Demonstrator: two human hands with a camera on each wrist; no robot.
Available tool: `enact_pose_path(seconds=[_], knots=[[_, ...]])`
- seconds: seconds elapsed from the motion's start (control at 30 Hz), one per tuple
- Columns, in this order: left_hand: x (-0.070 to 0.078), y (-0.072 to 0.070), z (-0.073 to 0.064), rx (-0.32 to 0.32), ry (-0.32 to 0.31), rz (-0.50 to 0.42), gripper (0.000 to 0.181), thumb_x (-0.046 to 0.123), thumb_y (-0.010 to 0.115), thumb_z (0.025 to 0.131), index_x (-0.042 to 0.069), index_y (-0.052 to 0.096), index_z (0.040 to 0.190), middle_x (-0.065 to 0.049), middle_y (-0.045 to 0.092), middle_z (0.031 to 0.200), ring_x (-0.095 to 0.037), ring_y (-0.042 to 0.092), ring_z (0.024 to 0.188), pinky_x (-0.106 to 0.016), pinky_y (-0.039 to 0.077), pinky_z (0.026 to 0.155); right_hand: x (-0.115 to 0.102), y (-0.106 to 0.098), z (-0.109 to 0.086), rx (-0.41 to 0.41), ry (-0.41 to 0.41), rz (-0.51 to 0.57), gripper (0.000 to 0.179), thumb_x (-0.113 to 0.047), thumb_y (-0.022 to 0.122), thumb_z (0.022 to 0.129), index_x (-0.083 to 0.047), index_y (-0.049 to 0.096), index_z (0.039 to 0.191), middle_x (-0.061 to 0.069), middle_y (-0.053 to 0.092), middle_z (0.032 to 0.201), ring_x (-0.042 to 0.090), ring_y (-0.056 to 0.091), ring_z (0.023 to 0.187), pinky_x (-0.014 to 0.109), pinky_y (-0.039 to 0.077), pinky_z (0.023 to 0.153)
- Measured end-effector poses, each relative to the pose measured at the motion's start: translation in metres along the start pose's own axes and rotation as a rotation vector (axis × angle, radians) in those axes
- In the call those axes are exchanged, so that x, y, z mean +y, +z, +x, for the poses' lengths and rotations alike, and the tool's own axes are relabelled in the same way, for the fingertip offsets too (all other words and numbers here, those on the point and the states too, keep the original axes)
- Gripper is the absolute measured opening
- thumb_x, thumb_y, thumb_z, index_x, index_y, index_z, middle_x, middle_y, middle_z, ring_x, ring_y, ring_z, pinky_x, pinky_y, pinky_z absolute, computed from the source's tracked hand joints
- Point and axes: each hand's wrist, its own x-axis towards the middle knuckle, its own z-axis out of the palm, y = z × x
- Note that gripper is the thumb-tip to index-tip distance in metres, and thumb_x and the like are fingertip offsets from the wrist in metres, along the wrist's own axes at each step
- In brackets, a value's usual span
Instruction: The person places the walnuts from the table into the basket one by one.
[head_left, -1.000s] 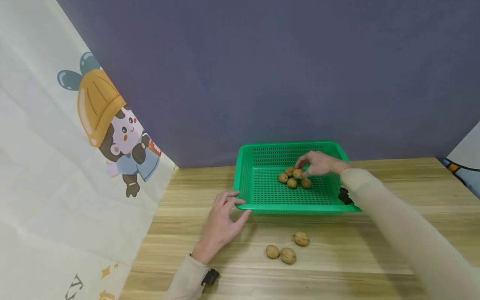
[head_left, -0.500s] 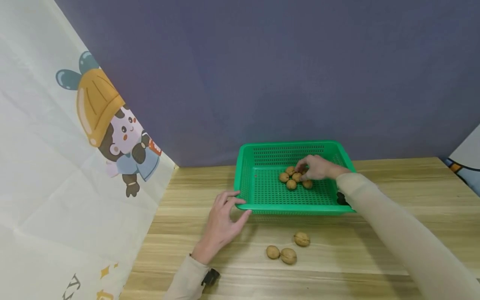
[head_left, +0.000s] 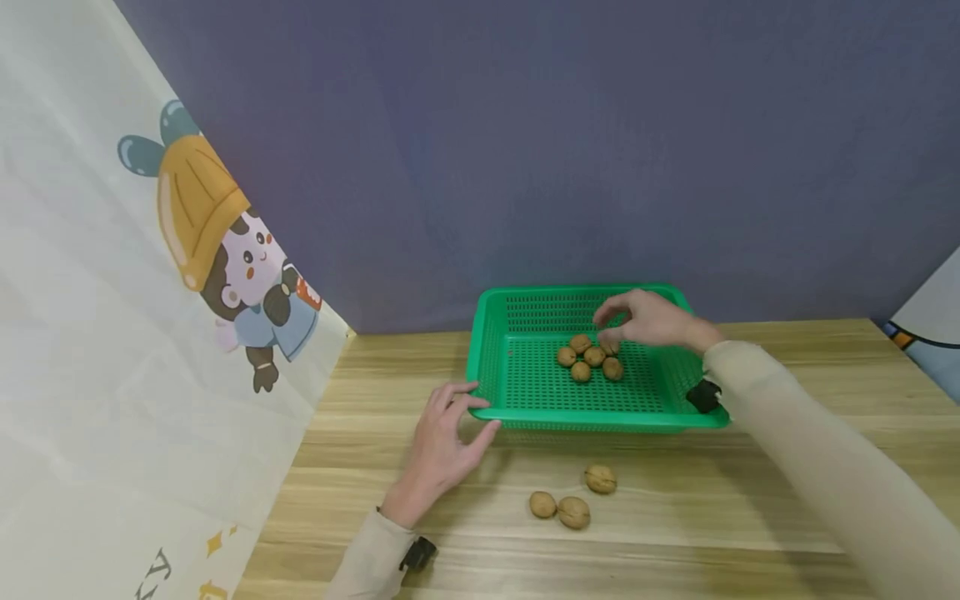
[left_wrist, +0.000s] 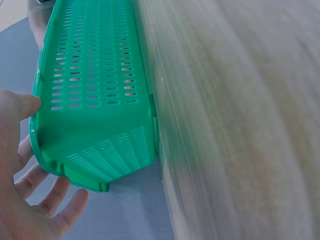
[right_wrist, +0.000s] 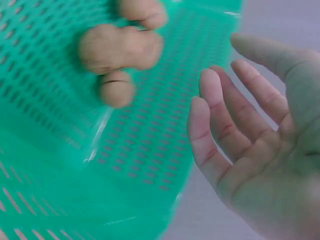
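A green plastic basket (head_left: 585, 417) with slotted walls stands on the wooden table, several walnuts (head_left: 594, 357) grouped on its floor. At its front left corner my left hand (head_left: 442, 450) holds the rim, thumb at the front and fingers around the side. The left wrist view shows this thumb (left_wrist: 31, 106) touching the rim. My right hand (head_left: 652, 321) hovers over the basket's right half, fingers parted and nothing in them. In the right wrist view its palm (right_wrist: 265, 165) is bare, apart from the walnuts. One walnut is partly hidden behind the right fingers in the head view.
Three walnuts lie on the table (head_left: 675, 533) in front of the basket: a small walnut (head_left: 543, 504), a larger walnut (head_left: 573, 512) touching or nearly touching it, and another walnut (head_left: 601, 478) behind. A dark blue-grey backdrop (head_left: 570, 150) rises directly behind the basket.
My right hand has let go among the walnuts and lifted up and slightly right. The walnuts in the basket have shifted slightly. My left hand has stayed at the corner.
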Motion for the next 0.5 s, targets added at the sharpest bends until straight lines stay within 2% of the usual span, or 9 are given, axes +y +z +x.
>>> enact_pose_path(seconds=[0.23,0.37,0.5], knots=[[0.000,-0.001,-0.001,-0.008,-0.006,0.002,0.026,0.032,0.082,0.093,0.015,0.073,0.112,-0.011,0.066,0.139,-0.031,0.060,0.132,-0.052,0.055,0.110,-0.027,-0.018,-0.030,0.034,-0.027,0.004,0.031,-0.028,0.071,0.104,-0.013,0.072,0.131,0.012,0.073,0.134,0.036,0.071,0.119,0.052,0.061,0.096],[0.000,-0.002,-0.001,0.000,-0.007,0.011,0.026,0.033,0.082,0.093,0.016,0.074,0.111,-0.010,0.066,0.139,-0.030,0.060,0.132,-0.052,0.056,0.109,-0.036,-0.015,-0.052,0.066,-0.046,0.012,0.026,-0.027,0.071,0.104,-0.016,0.074,0.128,0.007,0.075,0.126,0.024,0.073,0.105,0.039,0.061,0.081],[0.002,-0.003,-0.002,0.010,-0.009,0.011,0.027,0.033,0.082,0.093,0.016,0.073,0.111,-0.009,0.067,0.138,-0.031,0.061,0.132,-0.053,0.056,0.108,-0.046,0.000,-0.077,0.114,-0.066,0.033,0.022,-0.027,0.073,0.103,-0.019,0.076,0.122,0.003,0.078,0.111,0.014,0.072,0.087,0.030,0.057,0.064]])
